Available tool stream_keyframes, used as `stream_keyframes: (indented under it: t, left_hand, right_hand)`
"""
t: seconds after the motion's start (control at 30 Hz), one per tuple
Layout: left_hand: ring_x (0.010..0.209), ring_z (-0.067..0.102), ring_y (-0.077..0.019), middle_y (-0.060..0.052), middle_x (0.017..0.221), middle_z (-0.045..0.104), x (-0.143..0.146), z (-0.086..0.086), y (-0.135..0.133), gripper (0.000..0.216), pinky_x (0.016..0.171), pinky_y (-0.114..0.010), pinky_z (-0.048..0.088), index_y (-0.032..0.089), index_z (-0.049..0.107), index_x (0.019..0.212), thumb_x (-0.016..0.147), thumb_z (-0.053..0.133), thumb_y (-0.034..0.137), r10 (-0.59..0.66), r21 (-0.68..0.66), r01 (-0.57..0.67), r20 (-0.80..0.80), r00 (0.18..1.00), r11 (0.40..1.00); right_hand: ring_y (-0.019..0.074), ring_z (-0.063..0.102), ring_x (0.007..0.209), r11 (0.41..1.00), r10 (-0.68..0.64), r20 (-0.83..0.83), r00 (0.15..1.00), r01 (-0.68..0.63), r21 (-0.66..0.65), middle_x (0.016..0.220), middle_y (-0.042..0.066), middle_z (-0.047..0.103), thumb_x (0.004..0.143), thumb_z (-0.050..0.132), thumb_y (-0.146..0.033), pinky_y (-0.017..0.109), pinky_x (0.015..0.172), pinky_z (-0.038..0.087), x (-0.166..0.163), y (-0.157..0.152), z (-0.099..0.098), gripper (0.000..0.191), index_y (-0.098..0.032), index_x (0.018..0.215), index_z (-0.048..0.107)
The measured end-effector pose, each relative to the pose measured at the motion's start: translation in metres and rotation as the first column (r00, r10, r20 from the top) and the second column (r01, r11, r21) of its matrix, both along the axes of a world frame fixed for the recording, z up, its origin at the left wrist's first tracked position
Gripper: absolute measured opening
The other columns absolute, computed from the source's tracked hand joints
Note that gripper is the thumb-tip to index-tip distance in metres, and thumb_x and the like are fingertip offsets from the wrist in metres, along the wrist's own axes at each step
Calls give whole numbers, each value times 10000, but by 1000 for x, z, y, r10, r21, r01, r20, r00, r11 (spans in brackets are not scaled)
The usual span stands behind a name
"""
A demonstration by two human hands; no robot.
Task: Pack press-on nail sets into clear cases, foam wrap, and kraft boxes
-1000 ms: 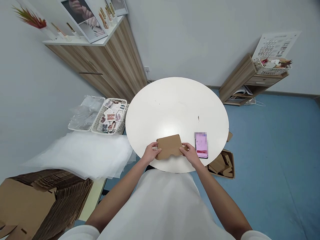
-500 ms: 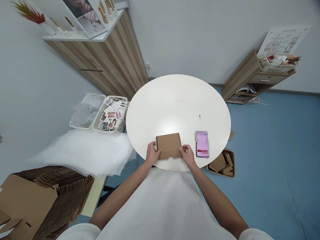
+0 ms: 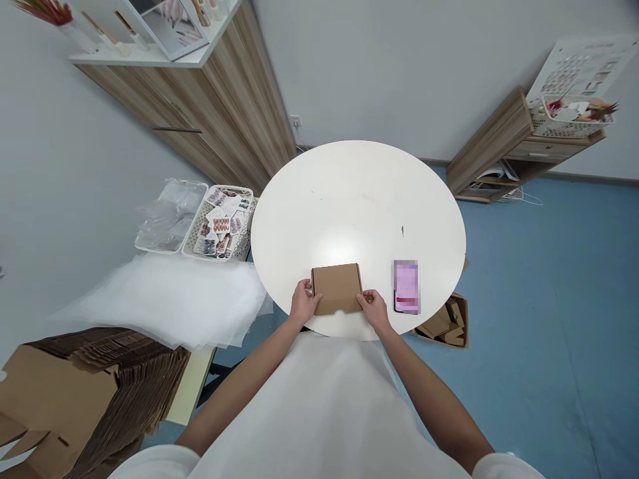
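A small brown cardboard box (image 3: 338, 290), closed and flat, is at the near edge of the round white table (image 3: 359, 193). My left hand (image 3: 303, 301) grips its left side, thumb on top near the front corner. On the opposite side my right hand (image 3: 374, 309) holds the front right corner, with the thumb on the lid and fingers curled at the side. A notch shows in the middle of the box's near edge. To the right of my right hand lies a phone (image 3: 407, 287) with a lit pinkish screen, partly blurred out.
Left of the table are a white basket (image 3: 245, 241) of printed cards, a tray of clear plastic bags (image 3: 172, 216), white translucent sheets (image 3: 164, 296) and a stack of flat cardboard blanks (image 3: 60, 399). A carton of small boxes (image 3: 446, 326) stands on the floor at right.
Both hands keep their hold on the box, which stays in nearly the same place. The view has shifted slightly.
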State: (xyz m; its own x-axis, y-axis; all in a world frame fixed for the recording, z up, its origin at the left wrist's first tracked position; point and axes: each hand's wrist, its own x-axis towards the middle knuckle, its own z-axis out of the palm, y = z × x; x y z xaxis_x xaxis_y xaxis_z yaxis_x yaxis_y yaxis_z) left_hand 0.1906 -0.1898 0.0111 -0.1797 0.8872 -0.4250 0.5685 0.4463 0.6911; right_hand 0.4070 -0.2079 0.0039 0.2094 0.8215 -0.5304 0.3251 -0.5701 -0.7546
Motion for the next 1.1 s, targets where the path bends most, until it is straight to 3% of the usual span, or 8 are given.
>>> stream_keyframes:
  t: [0.2, 0.43, 0.63, 0.83, 1.1]
  left_hand:
    - [1040, 471, -228, -98, 1093, 521, -8, 7, 3, 389, 850, -365, 392, 170, 458, 1113, 756, 524, 310, -82, 92, 94, -127, 988, 991]
    - [1140, 403, -262, -96, 1198, 508, -27, 20, -11, 386, 920, -426, 319, 210, 470, 1178, 821, 425, 350, -217, 122, 250, -235, 948, 961]
    - [1137, 421, -243, -67, 1180, 538, -34, 22, -17, 403, 939, -432, 296, 238, 456, 1211, 811, 420, 280, -327, 77, 346, -195, 925, 935]
    - [1088, 473, -205, -56, 1157, 525, -39, 23, -18, 501, 935, -381, 332, 248, 428, 1236, 740, 486, 215, -391, 130, 396, -66, 918, 909]
    - [976, 512, -188, -44, 1045, 490, -45, 37, -15, 665, 860, -305, 403, 268, 380, 1276, 656, 621, 282, -466, 272, 442, 27, 884, 855]
  right_hand:
    - [211, 522, 876, 990, 106, 178, 978, -120, 72, 947, 72, 562, 713, 501, -426, 355, 779, 425, -9, -6, 4, 308, -200, 915, 556]
    - [245, 457, 1048, 964, 161, 288, 944, -213, 159, 1116, 86, 530, 726, 508, -322, 407, 894, 359, -22, -26, 18, 399, -204, 1107, 491]
    - [183, 531, 838, 975, 140, 158, 978, -164, 148, 1100, 45, 549, 688, 508, -269, 365, 785, 442, -35, -40, 22, 471, -234, 1154, 450]
    - [169, 539, 845, 984, 53, 101, 993, -69, 164, 1122, 53, 534, 641, 544, -258, 345, 774, 452, -39, -44, 24, 532, -234, 1167, 463]
    - [189, 517, 887, 985, -2, 44, 999, -6, 174, 1066, 48, 559, 644, 571, -366, 364, 801, 433, -34, -42, 57, 536, -258, 1166, 515]
